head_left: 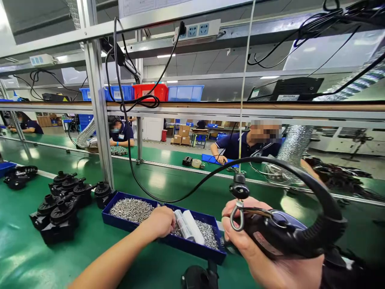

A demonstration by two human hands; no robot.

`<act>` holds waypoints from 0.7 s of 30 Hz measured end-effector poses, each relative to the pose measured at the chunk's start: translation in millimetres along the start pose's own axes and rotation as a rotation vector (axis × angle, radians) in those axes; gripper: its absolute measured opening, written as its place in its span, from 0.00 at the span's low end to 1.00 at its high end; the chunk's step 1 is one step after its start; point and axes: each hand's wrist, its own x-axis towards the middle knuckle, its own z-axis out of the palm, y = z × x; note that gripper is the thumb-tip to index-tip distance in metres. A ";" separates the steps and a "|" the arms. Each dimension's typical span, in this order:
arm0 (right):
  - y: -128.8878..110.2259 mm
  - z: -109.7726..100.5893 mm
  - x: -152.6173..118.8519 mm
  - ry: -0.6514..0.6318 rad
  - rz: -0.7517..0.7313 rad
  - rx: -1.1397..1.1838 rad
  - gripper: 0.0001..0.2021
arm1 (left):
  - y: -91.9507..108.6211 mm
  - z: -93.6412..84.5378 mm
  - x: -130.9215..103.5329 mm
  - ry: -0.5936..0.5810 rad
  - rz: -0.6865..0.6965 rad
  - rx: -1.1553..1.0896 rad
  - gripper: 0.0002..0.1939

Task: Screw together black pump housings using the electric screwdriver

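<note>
Reaching into screws: the left hand [161,220] rests curled in the shallow dark-blue plastic tray [132,225], its fingers bent down among the small silver screws [132,208]; whether a screw is pinched between them cannot be told, since the tips are hidden.
Right hand: the right hand [255,245] is wrapped firmly round the black handheld electric screwdriver [279,233], fingers closed on its body, just right of the tray.
Tool rigging: a metal ring [236,218] at the driver's top hangs from a thin pale cord [243,100] running up to the overhead frame; a thick black cable [315,188] arcs out of its rear end.
Tray contents: screws are heaped at both ends, with two white paper rolls [188,224] lying between them, beside the left hand.
Work waiting: a cluster of black moulded plastic housings [61,200] sits on the green tabletop [30,257], left of the tray and apart from both hands.
Progress: judging by this, a screw is only being fetched; the driver is in the hand, off any part, and no housing is under it, so fastening looks yet to be done.
Across the line: other people sit working at the far side.
</note>
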 end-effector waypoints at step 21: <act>14.6 12.6 -4.8 -0.142 -0.061 0.006 0.03 | 18.5 -12.7 -1.2 -0.091 -0.039 0.033 0.13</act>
